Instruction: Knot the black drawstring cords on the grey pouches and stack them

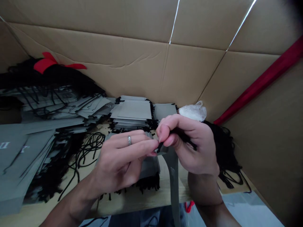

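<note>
Both hands meet over the table at the middle of the head view. My left hand (125,157), with a ring on one finger, pinches the top edge of a flat grey paper bag (174,176). That bag hangs nearly edge-on below my fingers and bears small white lettering. My right hand (191,142) is closed, thumb against forefinger, on a black cord (183,136) at the bag's edge. One end of the cord shows across the right palm. The fingertips hide just how cord and bag meet. Beneath my left hand lies a stack of grey bags (149,168) with black cord ends.
Further grey stacks (131,109) stand behind my hands, beside a white plastic bag (193,111). At left are large bag piles (14,157), loose cords (91,148) and a black cord bundle with a red tie (44,64). More cords (224,151) lie right. Cardboard walls (132,53) enclose the table.
</note>
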{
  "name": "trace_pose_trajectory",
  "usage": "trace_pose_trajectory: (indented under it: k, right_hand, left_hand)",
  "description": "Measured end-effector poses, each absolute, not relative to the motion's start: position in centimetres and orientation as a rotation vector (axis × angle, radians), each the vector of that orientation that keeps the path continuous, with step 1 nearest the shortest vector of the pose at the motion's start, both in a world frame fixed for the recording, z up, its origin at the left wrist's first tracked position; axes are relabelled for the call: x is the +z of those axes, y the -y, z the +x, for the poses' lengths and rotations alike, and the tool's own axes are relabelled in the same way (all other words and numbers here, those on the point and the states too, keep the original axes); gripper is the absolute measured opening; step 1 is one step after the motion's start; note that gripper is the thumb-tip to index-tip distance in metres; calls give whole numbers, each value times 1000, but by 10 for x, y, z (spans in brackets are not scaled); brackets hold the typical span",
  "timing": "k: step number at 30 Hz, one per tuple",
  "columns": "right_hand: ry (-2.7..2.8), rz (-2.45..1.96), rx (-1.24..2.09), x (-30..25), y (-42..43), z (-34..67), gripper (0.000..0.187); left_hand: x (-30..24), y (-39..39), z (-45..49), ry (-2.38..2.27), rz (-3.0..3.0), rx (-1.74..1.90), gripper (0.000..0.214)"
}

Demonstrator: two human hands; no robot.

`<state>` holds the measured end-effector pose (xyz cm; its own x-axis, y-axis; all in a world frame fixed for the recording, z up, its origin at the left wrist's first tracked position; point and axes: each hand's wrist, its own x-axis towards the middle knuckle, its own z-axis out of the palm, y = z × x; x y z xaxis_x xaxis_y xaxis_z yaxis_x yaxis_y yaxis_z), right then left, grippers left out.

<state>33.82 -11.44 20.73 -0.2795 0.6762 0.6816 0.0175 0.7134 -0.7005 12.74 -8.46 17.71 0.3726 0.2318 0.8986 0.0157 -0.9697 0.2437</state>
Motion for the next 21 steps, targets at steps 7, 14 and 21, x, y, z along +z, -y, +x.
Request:
trace_pose_trajectory:
  k: [7,14,21]
  right_hand:
    - [1751,-583,638,207,113,338,21]
    - [1816,-628,378,206,110,332,17]
    - [1778,-610,318,204,112,321,14]
  left_hand:
    - [186,94,127,-509,2416,1520,23]
    - [191,93,132,-654,2451,1480,10]
    - [184,94,129,-578,2417,1599,16]
